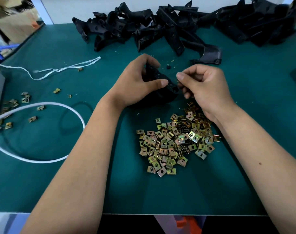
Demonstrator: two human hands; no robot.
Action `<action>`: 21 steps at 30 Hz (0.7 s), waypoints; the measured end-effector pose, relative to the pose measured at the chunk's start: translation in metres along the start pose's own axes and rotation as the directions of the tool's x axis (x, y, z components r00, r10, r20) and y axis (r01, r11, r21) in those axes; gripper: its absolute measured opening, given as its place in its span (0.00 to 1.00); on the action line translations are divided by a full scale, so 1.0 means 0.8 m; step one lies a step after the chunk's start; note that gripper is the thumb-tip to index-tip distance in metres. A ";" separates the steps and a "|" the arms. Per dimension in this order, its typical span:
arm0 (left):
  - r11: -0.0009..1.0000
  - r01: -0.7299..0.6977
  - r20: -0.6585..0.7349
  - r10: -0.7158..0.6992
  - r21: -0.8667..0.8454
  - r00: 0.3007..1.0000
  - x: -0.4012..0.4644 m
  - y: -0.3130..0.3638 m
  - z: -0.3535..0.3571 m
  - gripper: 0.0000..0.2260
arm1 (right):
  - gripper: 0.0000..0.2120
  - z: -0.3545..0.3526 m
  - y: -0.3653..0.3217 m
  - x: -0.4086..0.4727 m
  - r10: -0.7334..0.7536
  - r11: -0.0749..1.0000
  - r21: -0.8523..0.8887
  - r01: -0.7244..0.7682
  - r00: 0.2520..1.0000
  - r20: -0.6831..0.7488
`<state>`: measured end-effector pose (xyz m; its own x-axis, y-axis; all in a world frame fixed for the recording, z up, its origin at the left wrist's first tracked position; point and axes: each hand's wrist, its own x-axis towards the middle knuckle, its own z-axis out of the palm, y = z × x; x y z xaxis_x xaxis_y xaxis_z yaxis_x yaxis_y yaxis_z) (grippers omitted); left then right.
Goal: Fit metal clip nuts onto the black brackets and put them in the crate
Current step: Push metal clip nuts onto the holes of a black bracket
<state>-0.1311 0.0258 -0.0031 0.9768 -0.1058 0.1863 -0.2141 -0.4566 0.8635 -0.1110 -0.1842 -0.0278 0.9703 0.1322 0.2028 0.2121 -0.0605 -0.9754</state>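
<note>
Your left hand (135, 83) grips a black bracket (162, 85) mid-worktop (59, 183); your right hand (204, 88) pinches at its end, contents hidden. Clip nuts (174, 142) heap nearer you, spare brackets (177, 29) along the far edge.

Bare green mat (245, 102) lies right of the hands, between bracket heap (160, 29) and clip-nut pile (176, 142).

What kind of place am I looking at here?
Probably a small factory assembly bench. A green work mat holds a heap of black plastic brackets and a pile of brass-coloured metal clip nuts, and the left hand holds one black bracket.
</note>
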 end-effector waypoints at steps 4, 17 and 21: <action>0.997 -0.045 -0.036 0.043 -0.055 0.998 0.000 0.002 0.008 0.20 | 0.05 -0.002 0.002 0.002 0.033 0.998 0.048 -0.033 0.999 0.011; 0.995 -0.073 0.063 0.078 -0.072 0.995 -0.003 0.011 0.033 0.25 | 0.06 -0.009 -0.007 0.002 -0.022 1.000 0.013 0.022 1.000 -0.008; 0.994 -0.055 0.072 0.062 -0.094 0.996 -0.003 0.012 0.034 0.26 | 0.07 -0.008 -0.009 0.002 -0.042 0.999 0.034 0.042 0.999 -0.004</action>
<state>-0.1355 -0.0026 -0.0083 0.9588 -0.1966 0.2051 -0.2657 -0.3651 0.8922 -0.1106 -0.1897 -0.0196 0.9610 0.1304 0.2440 0.2488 -0.0208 -0.9683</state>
